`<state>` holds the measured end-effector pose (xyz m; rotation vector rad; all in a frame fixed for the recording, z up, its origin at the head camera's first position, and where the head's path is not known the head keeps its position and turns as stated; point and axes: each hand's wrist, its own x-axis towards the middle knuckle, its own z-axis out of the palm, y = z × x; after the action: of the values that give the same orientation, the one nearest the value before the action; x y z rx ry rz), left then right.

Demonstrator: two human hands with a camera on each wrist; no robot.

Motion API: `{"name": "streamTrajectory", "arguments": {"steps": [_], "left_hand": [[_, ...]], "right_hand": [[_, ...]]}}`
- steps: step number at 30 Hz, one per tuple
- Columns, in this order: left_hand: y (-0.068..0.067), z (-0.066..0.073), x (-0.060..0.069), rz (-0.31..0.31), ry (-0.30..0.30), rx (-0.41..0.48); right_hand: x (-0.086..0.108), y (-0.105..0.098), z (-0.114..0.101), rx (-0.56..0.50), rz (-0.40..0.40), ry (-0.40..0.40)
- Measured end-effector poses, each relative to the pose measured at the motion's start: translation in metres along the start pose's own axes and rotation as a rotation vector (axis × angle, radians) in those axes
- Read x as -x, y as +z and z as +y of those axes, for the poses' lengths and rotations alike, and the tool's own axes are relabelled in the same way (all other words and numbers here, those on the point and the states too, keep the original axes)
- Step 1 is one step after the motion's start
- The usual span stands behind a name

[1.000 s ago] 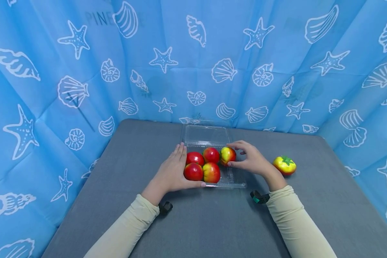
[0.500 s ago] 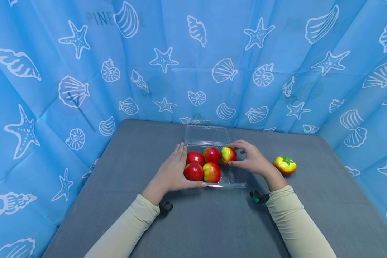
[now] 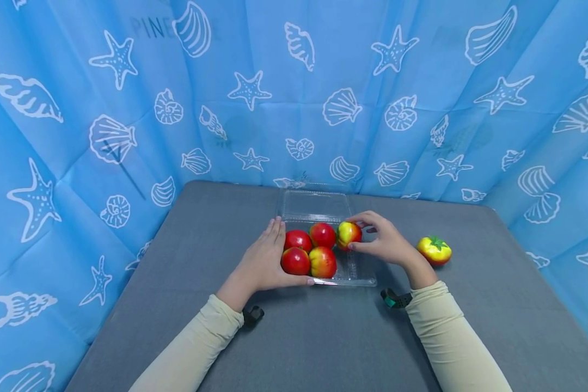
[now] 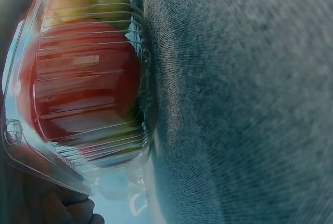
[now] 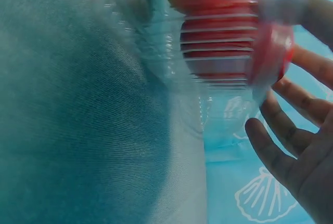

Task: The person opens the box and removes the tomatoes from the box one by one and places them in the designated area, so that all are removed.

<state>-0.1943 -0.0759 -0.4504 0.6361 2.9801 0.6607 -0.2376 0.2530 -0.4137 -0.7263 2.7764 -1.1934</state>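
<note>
In the head view, a clear hinged plastic container (image 3: 350,282) lies with its lid (image 3: 318,205) folded back. Several shiny red fruits (image 3: 296,261) sit in its left part, some with yellow patches. My left hand (image 3: 261,258) lies along the left side, fingers straight, thumb on the front rim. My right hand (image 3: 384,239) pinches a red-and-yellow apple (image 3: 349,235) between thumb and fingers at the container's right back. In the right wrist view, that apple (image 5: 276,52) shows red against the fingers. The left wrist view shows red fruit (image 4: 86,78) through the ribbed wall.
A yellow-and-red fruit with a green leafy top (image 3: 434,251) lies on the grey tabletop (image 3: 318,337), right of the container. Behind the table hangs a blue curtain (image 3: 274,130) with white shells and starfish. Each wrist wears a dark band (image 3: 396,298).
Hardly anything differs. My right hand and the apple have shifted very slightly back and to the right, along with a small shift of the whole view. My left hand stays against the container.
</note>
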Motion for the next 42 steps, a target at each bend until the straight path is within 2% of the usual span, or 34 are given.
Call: {"name": "streamTrajectory", "arguments": {"steps": [10,20,30,42], "left_hand": [[-0.001,0.001,0.0,-0.009,-0.004,0.006],[-0.003,0.002,0.001,-0.007,0.004,0.002],[-0.003,0.003,0.002,-0.005,0.001,0.012],[-0.004,0.003,0.002,-0.004,0.013,-0.005]], "right_hand": [[0.005,-0.007,0.005,-0.065,0.041,0.024],[0.022,-0.019,0.007,-0.072,0.151,0.071],[0.043,-0.03,0.013,-0.106,0.255,0.063],[0.06,-0.034,0.024,-0.115,0.277,0.128]]}}
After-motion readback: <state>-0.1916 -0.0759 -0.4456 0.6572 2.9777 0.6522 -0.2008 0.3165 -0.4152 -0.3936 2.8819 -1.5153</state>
